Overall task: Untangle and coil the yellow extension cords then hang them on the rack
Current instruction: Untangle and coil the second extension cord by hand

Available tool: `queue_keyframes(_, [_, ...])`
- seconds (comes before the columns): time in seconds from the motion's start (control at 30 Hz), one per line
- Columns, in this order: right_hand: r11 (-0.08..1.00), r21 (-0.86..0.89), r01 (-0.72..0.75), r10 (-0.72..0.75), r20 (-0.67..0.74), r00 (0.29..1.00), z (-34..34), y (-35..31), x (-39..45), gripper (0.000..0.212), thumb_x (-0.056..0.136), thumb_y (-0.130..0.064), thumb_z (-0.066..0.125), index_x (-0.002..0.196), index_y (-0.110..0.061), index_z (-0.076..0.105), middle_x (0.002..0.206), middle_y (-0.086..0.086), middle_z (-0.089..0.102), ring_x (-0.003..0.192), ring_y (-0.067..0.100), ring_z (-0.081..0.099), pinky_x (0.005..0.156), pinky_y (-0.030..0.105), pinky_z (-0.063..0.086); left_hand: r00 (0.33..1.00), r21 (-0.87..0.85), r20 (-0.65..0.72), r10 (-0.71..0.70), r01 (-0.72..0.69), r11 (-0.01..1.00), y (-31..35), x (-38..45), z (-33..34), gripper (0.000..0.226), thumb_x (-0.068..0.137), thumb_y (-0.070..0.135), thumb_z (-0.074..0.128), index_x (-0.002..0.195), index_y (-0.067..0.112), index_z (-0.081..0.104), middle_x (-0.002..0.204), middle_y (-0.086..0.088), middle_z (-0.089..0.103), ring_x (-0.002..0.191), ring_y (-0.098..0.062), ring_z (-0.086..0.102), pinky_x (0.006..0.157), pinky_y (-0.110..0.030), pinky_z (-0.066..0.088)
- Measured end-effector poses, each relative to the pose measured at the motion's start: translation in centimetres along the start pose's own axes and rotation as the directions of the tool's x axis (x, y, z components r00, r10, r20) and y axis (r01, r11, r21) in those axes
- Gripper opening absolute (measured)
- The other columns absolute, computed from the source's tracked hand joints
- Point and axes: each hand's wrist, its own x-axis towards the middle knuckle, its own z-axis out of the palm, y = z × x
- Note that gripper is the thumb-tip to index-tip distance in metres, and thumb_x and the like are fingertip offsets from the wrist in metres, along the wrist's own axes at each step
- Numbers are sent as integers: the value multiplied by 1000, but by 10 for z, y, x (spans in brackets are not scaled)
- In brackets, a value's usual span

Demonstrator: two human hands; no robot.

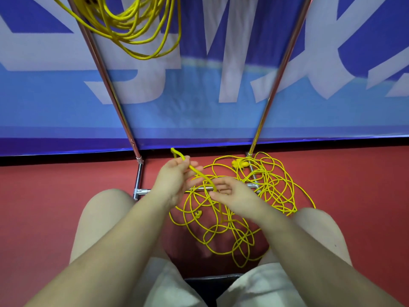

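A tangled yellow extension cord [234, 218] lies in loose loops on the red floor between my knees, spreading right over the rack's base. My left hand [174, 176] grips a doubled strand of it, whose folded end sticks up past my fingers. From there the strand runs down to my right hand [232, 191], which holds it between thumb and fingers. A yellow socket block [240, 163] sits among the loops at the far right, and a plug [197, 214] lies in the middle. Another yellow cord [137, 25], coiled, hangs on the rack at the top left.
The rack's two chrome poles [110, 91] slant up from a chrome base frame [139, 180] on the floor. Behind it hangs a blue and white banner [199, 96]. My bare knees [104, 209] flank the tangle, and I sit on a dark seat [210, 284].
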Motion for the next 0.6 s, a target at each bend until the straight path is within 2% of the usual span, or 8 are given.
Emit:
queue_keyframes(0.07, [988, -135, 79, -87, -53, 995, 5, 9, -2, 38, 86, -11, 64, 122, -7, 54, 105, -4, 54, 100, 9, 52, 92, 20, 42, 998, -147, -22, -66, 62, 987, 3, -1, 2, 15, 100, 6, 38, 92, 9, 50, 87, -5, 57, 79, -17, 63, 57, -32, 57])
queue_keyframes(0.17, [972, -203, 120, -158, -182, 971, 3, 8, -1, 25, 86, -10, 62, 111, -8, 59, 93, -3, 56, 86, 12, 57, 82, 23, 45, 995, -246, 15, -98, 99, 964, 7, -4, 4, 13, 100, 7, 38, 104, 7, 51, 94, -5, 60, 84, -18, 63, 62, -40, 56])
queue_keyframes(0.23, [974, -185, 135, -176, -232, 957, -2, 1, 1, 17, 87, -12, 62, 104, -13, 61, 87, -4, 57, 78, 12, 59, 76, 23, 46, 995, -246, 63, -84, 97, 964, 9, -4, 4, 14, 100, 12, 40, 103, 11, 54, 99, -4, 64, 95, -19, 63, 69, -39, 52])
queue_keyframes(0.27, [980, -142, 142, -172, -232, 957, -4, -4, 1, 13, 87, -12, 63, 99, -16, 61, 86, -3, 59, 75, 12, 60, 75, 25, 47, 994, -175, 80, -75, 88, 981, 8, -3, 4, 15, 100, 17, 41, 101, 15, 55, 101, -1, 65, 103, -19, 60, 76, -41, 52])
queue_keyframes(0.37, [958, 272, 85, -29, -205, 978, -12, -27, 1, 8, 89, -11, 60, 90, -18, 56, 81, 2, 62, 66, 11, 62, 64, 24, 53, 983, 151, 157, -91, 67, 986, -6, -5, 3, 23, 101, 28, 37, 106, 25, 59, 105, 7, 66, 107, -13, 56, 92, -43, 44])
queue_keyframes(0.47, [751, 660, -12, 183, -191, 964, -27, -44, 8, 4, 90, -12, 58, 94, -11, 56, 84, 4, 62, 70, 14, 65, 58, 21, 55, 959, 364, 246, -139, 41, 931, -25, -13, 5, 31, 101, 31, 34, 101, 19, 62, 97, 0, 69, 90, -10, 63, 77, -23, 49])
queue_keyframes(0.53, [645, 762, -48, 277, -174, 945, -36, -46, 13, 11, 90, -14, 60, 99, -8, 56, 83, 3, 60, 71, 15, 65, 54, 19, 55, 960, 430, 262, -100, -23, 902, -31, -18, 4, 31, 102, 29, 33, 94, 18, 61, 89, -3, 67, 81, -9, 62, 70, -15, 47])
queue_keyframes(0.6, [615, 785, -79, 316, -154, 936, -40, -48, 17, 11, 89, -15, 60, 98, -9, 57, 81, 2, 60, 71, 14, 64, 52, 18, 54, 953, 501, 302, -11, -149, 852, -33, -18, 1, 27, 102, 25, 33, 93, 20, 57, 87, -1, 67, 82, -12, 60, 77, -24, 44])
